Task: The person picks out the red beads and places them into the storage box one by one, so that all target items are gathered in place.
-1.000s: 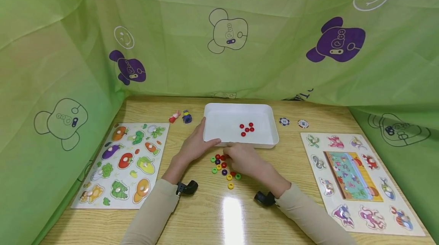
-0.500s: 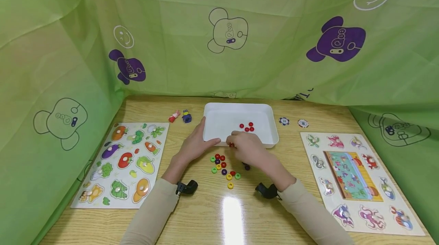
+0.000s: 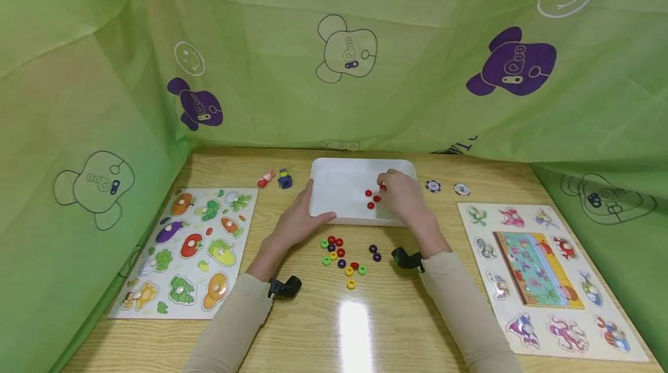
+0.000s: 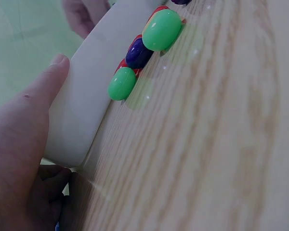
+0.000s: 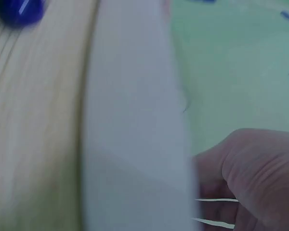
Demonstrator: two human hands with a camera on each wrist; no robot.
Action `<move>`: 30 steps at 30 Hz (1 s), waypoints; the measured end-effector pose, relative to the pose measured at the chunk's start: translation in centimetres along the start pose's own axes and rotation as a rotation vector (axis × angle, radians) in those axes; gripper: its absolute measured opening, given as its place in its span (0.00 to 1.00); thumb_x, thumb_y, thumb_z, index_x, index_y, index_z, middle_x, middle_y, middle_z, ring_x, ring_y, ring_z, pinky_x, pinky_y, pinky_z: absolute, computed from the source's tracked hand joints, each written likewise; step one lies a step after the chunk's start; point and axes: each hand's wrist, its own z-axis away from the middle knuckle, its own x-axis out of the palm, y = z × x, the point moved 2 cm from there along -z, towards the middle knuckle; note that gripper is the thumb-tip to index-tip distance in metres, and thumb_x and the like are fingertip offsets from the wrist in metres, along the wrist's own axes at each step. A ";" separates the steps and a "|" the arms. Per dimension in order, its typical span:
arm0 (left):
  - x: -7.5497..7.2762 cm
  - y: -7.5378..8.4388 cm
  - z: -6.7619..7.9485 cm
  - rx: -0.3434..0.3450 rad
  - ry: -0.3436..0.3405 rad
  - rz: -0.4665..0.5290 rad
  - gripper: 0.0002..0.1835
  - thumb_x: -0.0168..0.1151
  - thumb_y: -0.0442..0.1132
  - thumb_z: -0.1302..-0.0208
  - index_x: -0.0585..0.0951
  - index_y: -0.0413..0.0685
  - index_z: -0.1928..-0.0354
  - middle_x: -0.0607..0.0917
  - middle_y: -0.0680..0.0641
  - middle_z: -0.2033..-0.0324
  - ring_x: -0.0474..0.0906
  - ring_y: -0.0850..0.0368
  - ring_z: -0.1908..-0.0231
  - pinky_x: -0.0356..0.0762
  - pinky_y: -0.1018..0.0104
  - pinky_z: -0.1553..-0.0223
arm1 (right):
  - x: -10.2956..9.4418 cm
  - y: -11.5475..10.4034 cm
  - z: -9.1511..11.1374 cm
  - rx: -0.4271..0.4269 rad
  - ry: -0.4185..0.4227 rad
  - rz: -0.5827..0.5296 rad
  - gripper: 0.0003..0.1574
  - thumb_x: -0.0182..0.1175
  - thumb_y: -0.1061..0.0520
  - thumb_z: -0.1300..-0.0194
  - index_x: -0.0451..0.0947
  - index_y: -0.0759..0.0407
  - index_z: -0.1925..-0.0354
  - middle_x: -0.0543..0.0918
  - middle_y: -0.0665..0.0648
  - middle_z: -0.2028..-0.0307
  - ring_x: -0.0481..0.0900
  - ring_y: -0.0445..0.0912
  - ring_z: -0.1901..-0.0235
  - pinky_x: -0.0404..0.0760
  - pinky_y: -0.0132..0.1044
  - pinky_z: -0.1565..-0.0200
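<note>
My left hand holds the near left corner of a white tray, thumb along the front wall and fingers at the left side. In the left wrist view, its thumb lies against the tray wall. My right hand is over the right part of the tray, fingers bent, with a red bead at the fingertips. Several red ring beads lie on the tray floor beside it. The tray wall hides the right fingertips in the right wrist view.
Before the tray lies a cluster of green, yellow, purple and red beads, with two purple beads to the right. Puzzle boards flank them: vegetables left, sea animals right. Two figurines and two chips stand near the tray.
My right hand has gone from the bead cluster over the tray's front rim with a red bead, then to the right inside it. The two purple beads have come into sight. My left hand stays put.
</note>
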 end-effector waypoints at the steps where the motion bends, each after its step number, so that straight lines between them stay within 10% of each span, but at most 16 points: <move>1: 0.1 0.0 0.0 0.001 0.002 0.000 0.61 0.55 0.77 0.56 0.38 0.59 0.27 0.51 0.48 0.28 0.55 0.47 0.31 0.65 0.44 0.40 | 0.4 0.6 -0.1 0.015 -0.010 0.017 0.10 0.56 0.65 0.43 0.82 0.56 0.64 0.79 0.53 0.71 0.75 0.47 0.73 0.72 0.39 0.73; 15: 0.2 -0.2 -0.2 0.011 0.004 -0.008 0.61 0.54 0.77 0.56 0.37 0.61 0.27 0.51 0.48 0.27 0.55 0.46 0.31 0.66 0.43 0.42 | 1.9 2.7 -0.3 0.091 -0.064 0.002 0.13 0.56 0.62 0.41 0.81 0.56 0.58 0.81 0.56 0.65 0.76 0.48 0.69 0.75 0.41 0.70; 30: 0.2 -0.4 -0.4 -0.002 0.004 -0.009 0.60 0.55 0.76 0.55 0.37 0.60 0.27 0.51 0.49 0.27 0.55 0.48 0.31 0.66 0.43 0.41 | -1.4 -3.6 3.0 -0.168 -0.032 -0.068 0.11 0.61 0.61 0.43 0.83 0.55 0.60 0.83 0.50 0.66 0.78 0.43 0.72 0.76 0.35 0.72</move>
